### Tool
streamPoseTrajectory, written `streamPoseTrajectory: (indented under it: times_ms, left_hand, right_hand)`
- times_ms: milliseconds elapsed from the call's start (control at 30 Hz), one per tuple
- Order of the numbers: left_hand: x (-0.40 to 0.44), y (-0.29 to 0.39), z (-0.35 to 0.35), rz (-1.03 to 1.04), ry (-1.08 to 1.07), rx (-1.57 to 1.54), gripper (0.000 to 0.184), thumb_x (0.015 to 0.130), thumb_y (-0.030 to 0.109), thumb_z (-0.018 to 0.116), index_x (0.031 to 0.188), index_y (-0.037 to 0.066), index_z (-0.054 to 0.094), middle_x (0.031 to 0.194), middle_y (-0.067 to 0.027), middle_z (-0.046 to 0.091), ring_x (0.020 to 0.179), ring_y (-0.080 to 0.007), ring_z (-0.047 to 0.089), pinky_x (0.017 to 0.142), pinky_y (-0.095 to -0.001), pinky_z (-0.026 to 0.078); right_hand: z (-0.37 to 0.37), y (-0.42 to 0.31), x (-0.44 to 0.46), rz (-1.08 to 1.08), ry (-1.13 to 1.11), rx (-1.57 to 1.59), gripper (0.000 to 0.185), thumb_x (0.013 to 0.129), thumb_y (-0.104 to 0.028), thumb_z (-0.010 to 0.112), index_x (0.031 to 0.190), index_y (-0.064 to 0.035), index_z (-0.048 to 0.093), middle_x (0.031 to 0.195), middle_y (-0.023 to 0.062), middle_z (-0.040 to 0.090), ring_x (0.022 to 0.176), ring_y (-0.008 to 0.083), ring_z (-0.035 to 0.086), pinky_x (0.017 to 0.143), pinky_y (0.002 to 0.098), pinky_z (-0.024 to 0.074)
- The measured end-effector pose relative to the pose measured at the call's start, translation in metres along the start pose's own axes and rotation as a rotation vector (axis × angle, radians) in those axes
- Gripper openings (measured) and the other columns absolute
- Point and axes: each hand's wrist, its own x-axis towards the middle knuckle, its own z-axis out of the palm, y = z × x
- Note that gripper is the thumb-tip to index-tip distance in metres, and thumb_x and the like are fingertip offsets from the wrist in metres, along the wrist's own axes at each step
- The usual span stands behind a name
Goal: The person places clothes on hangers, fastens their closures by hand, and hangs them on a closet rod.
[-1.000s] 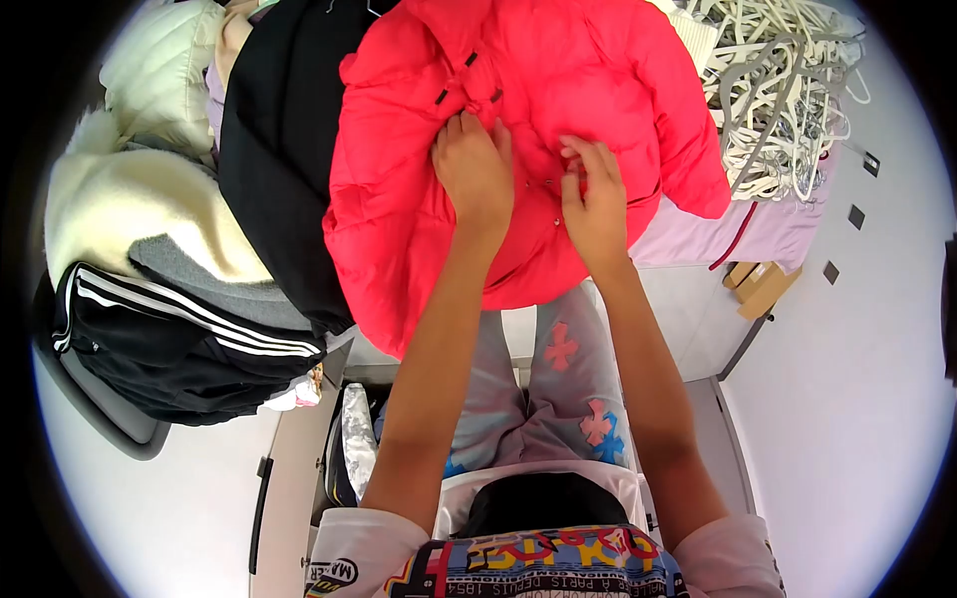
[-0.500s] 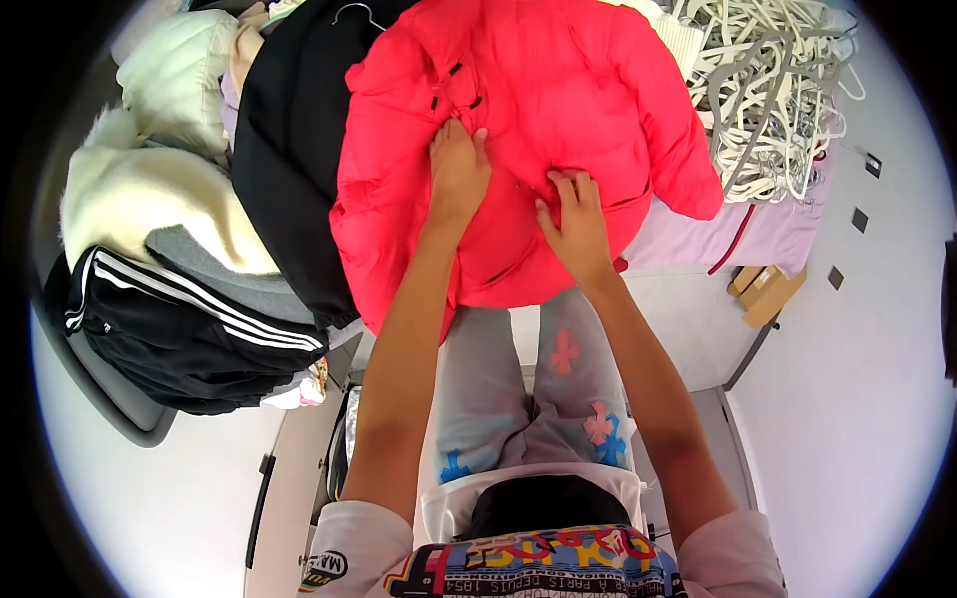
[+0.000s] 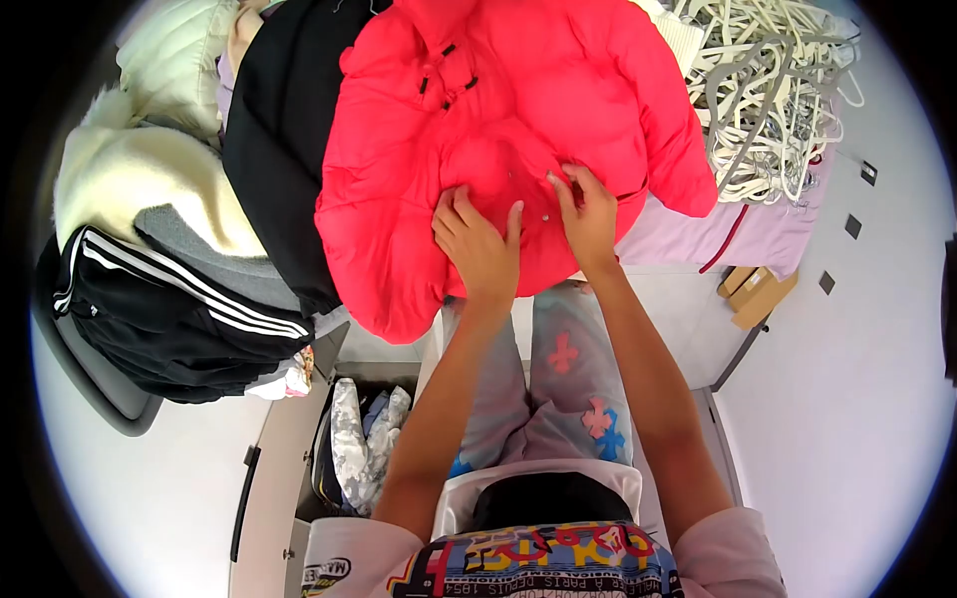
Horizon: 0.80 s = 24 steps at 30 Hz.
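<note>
A red puffer jacket (image 3: 399,179) lies spread in front of me, with black cord toggles near its upper middle and small snap buttons along its front. My left hand (image 3: 480,244) rests on the lower front of the jacket, its thumb apart from its fingers. To the right, my right hand (image 3: 590,214) has bent fingers and thumb gripping the jacket's fabric near the front opening, close to a pocket slit. Part of that grip is hidden by folds.
Left of the jacket lie a black garment (image 3: 269,149), a cream fluffy garment (image 3: 150,184) and black striped trousers (image 3: 169,329). A heap of white hangers (image 3: 768,110) sits at the right on pink cloth (image 3: 668,234). Below stand a cardboard box (image 3: 763,297) and a bag with patterned cloth (image 3: 354,439).
My left hand has left the toggle area and moved down the jacket, its fingers spreading. My right hand has shifted slightly. The jacket's lower left part has spread outward.
</note>
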Motion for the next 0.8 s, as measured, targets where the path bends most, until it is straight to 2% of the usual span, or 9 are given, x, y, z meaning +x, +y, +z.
streamPoseTrajectory:
  times_ms: [33,100,200,333,400,433,500,533,800]
  left_hand:
    - [-0.013,-0.008,0.01,-0.044,0.047,0.104,0.06,0.084,0.037,0.073,0.12,-0.006,0.05,0.111,-0.0205,0.054,0.105,-0.0395,0.049,0.09,-0.0501,0.04]
    - [-0.012,-0.02,0.034,-0.042,0.055,0.059,0.064,0.081,0.04,0.076,0.12,-0.004,0.052,0.11,-0.0202,0.054,0.104,-0.0394,0.049,0.09,-0.0499,0.04]
    - [-0.002,-0.014,0.049,-0.114,-0.039,0.047,0.043,0.082,0.031,0.075,0.109,0.002,0.06,0.107,-0.0189,0.056,0.103,-0.038,0.05,0.086,-0.0495,0.041]
    - [0.0,-0.016,0.055,-0.051,0.029,-0.008,0.025,0.086,0.019,0.071,0.098,0.0,0.059,0.097,-0.0176,0.058,0.091,-0.0365,0.053,0.082,-0.0428,0.043]
    - [0.004,-0.013,0.048,-0.144,0.065,-0.412,0.011,0.089,0.006,0.063,0.088,-0.001,0.055,0.084,-0.0093,0.055,0.076,-0.0248,0.051,0.074,-0.0318,0.042]
    - [0.006,-0.009,0.036,-0.144,0.066,-0.412,0.011,0.089,0.006,0.063,0.088,-0.001,0.055,0.084,-0.0093,0.055,0.076,-0.0248,0.051,0.074,-0.0318,0.042]
    - [0.005,-0.002,0.007,-0.421,-0.065,-0.819,0.01,0.088,0.003,0.058,0.087,-0.002,0.049,0.072,-0.0084,0.045,0.066,-0.016,0.043,0.061,-0.0309,0.039]
    - [0.005,0.001,0.002,-0.389,0.011,-0.879,0.015,0.09,0.002,0.057,0.081,0.001,0.044,0.068,-0.003,0.037,0.065,-0.0102,0.033,0.058,-0.0271,0.033]
    - [0.015,0.035,-0.058,-0.41,-0.046,-0.987,0.012,0.094,0.004,0.058,0.096,0.002,0.047,0.076,-0.0048,0.056,0.066,-0.007,0.043,0.059,-0.0235,0.037]
  right_hand:
    - [-0.001,0.004,-0.002,-0.002,-0.003,-0.005,0.019,0.086,-0.006,0.07,0.102,0.0019,0.063,0.092,0.0178,0.066,0.077,0.0312,0.064,0.065,0.036,0.0517]
    - [-0.001,0.016,-0.004,-0.337,0.074,-0.044,0.016,0.087,-0.007,0.071,0.096,0.0029,0.064,0.084,0.013,0.064,0.068,0.017,0.057,0.063,0.0262,0.0467]
    - [-0.006,-0.004,-0.011,-0.202,-0.014,-0.087,0.014,0.086,-0.006,0.071,0.094,0.0035,0.065,0.08,0.0118,0.061,0.066,0.0162,0.054,0.063,0.025,0.046]
    - [-0.005,0.001,-0.011,-0.173,-0.006,-0.082,0.017,0.085,-0.005,0.071,0.097,0.0017,0.063,0.084,0.0127,0.063,0.067,0.0215,0.058,0.061,0.0318,0.0467]
    - [-0.003,0.004,-0.005,-0.192,0.106,0.042,0.017,0.085,-0.005,0.072,0.097,0.0013,0.062,0.082,0.0106,0.062,0.065,0.0185,0.055,0.059,0.0307,0.045]
    - [-0.005,0.001,-0.003,-0.193,0.106,0.042,0.017,0.085,-0.005,0.072,0.097,0.0013,0.062,0.082,0.0106,0.062,0.065,0.0185,0.055,0.059,0.0307,0.045]
    - [-0.013,-0.011,-0.001,-0.163,0.097,0.027,0.017,0.085,-0.004,0.072,0.099,0.0005,0.062,0.081,0.0088,0.062,0.064,0.0158,0.054,0.059,0.0283,0.0438]
    - [-0.015,-0.016,-0.002,-0.155,0.092,0.025,0.017,0.085,-0.004,0.072,0.099,0.0005,0.062,0.081,0.0088,0.062,0.064,0.0158,0.054,0.059,0.0283,0.0438]
    - [-0.02,-0.069,-0.021,-0.454,0.073,-0.044,0.013,0.081,0.0,0.073,0.093,0.002,0.066,0.083,0.0085,0.061,0.064,0.0184,0.057,0.055,0.0288,0.0447]
